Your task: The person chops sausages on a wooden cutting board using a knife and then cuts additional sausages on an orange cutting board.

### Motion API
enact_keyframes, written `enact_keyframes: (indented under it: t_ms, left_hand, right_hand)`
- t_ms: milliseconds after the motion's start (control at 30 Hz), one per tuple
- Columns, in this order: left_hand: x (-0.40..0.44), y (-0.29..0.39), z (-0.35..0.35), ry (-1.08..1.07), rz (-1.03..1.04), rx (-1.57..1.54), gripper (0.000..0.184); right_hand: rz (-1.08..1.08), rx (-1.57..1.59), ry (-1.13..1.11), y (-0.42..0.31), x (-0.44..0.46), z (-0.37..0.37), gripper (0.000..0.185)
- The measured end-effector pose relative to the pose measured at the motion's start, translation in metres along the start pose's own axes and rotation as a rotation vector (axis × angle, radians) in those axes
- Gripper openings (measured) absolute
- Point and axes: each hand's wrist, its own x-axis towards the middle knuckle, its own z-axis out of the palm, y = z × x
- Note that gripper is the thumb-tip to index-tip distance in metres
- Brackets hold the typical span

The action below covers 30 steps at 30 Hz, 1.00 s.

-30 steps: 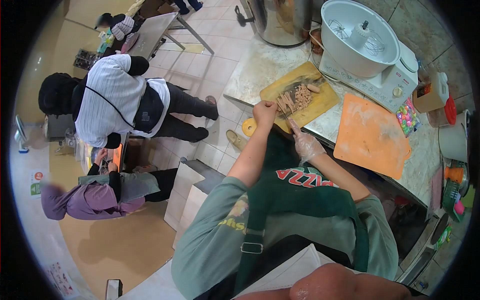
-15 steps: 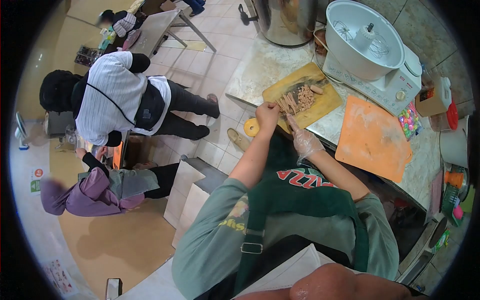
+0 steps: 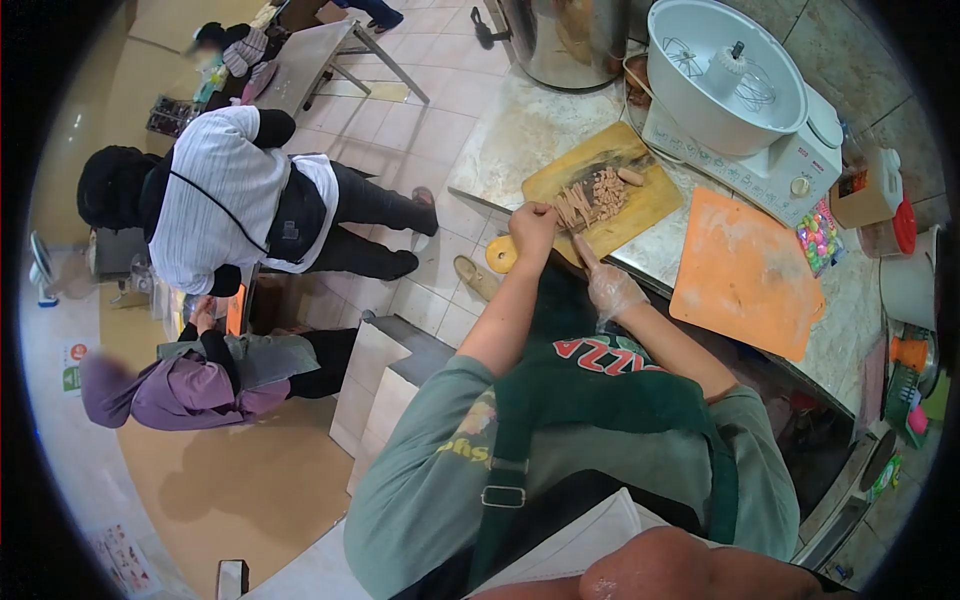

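Observation:
A worn yellow cutting board (image 3: 650, 215) lies on the counter with cut sausage on it. Long sausage strips (image 3: 572, 206) are beside a heap of diced sausage (image 3: 608, 190), and a larger sausage piece (image 3: 630, 176) rests at the far side. My left hand (image 3: 533, 228), bare, is closed with its fingertips at the left ends of the strips. In a clear plastic glove, my right hand (image 3: 614, 291) is closed around a knife (image 3: 585, 252) at the board's near edge. The knife's blade is hard to make out against the strips.
An orange cutting board (image 3: 745, 275) lies to the right. Behind stand a white mixer (image 3: 740, 90) and a large metal pot (image 3: 575, 40). A bag of colourful sweets (image 3: 820, 238) is near the mixer. Two people (image 3: 220, 190) work at the left; another is farther back.
My hands stay almost in place at the strips, the right shifting very slightly. At the left, the person in purple has brought their hands closer together.

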Motion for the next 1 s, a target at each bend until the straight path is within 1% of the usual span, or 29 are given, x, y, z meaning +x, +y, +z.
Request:
enact_keyframes:
  t_ms: [100,200,333,400,433,500,533,600,633,700,733,800,933,967,1000]
  left_hand:
    - [0.001,-0.003,0.001,-0.012,-0.013,-0.034,0.017]
    - [-0.001,0.0,0.0,0.011,0.021,-0.005,0.016]
    - [-0.005,0.01,-0.005,0.007,0.034,0.031,0.016]
    - [-0.007,0.012,-0.004,0.059,0.089,-0.034,0.018]
    - [-0.006,0.01,-0.002,0.059,0.091,-0.035,0.018]
    - [-0.005,0.007,-0.002,0.009,0.089,0.006,0.023]
    - [-0.005,0.009,-0.002,0.008,0.09,0.007,0.023]
    - [-0.005,0.015,-0.002,-0.046,0.071,0.034,0.031]
    - [-0.006,0.02,-0.001,-0.051,0.073,0.033,0.031]
    - [-0.007,0.032,0.001,-0.092,0.151,0.133,0.046]
    - [-0.007,0.039,0.003,-0.096,0.155,0.133,0.046]
    - [-0.007,0.05,0.01,-0.125,0.213,0.304,0.058]
    - [-0.004,0.05,0.02,-0.182,0.245,0.416,0.06]
    - [-0.004,0.047,0.022,-0.172,0.257,0.433,0.058]
    - [-0.004,0.045,0.023,-0.161,0.269,0.451,0.055]
  right_hand:
    - [-0.013,-0.011,0.001,0.007,-0.013,0.002,0.065]
    - [0.001,0.004,-0.012,0.011,-0.018,0.002,0.059]
    - [-0.004,0.014,-0.013,0.028,-0.021,0.005,0.058]
    - [-0.214,0.062,0.197,0.052,-0.011,0.023,0.057]
    - [-0.214,0.062,0.199,0.042,-0.019,0.008,0.057]
    - [0.037,0.569,-0.142,0.025,-0.038,-0.029,0.054]
    - [0.037,0.57,-0.141,0.021,-0.044,-0.037,0.054]
    - [0.19,0.896,-0.119,0.019,-0.054,-0.045,0.052]
    - [0.204,0.939,-0.073,0.02,-0.054,-0.044,0.052]
    - [0.225,0.946,-0.049,0.021,-0.059,-0.053,0.054]
    - [0.243,0.951,-0.03,0.021,-0.061,-0.057,0.055]
    - [0.242,0.964,-0.007,0.024,-0.064,-0.058,0.055]
    - [0.237,1.011,0.004,0.03,-0.067,-0.055,0.055]
    - [0.238,1.015,0.007,0.031,-0.067,-0.054,0.055]
    - [0.239,0.945,-0.02,0.033,-0.067,-0.052,0.054]
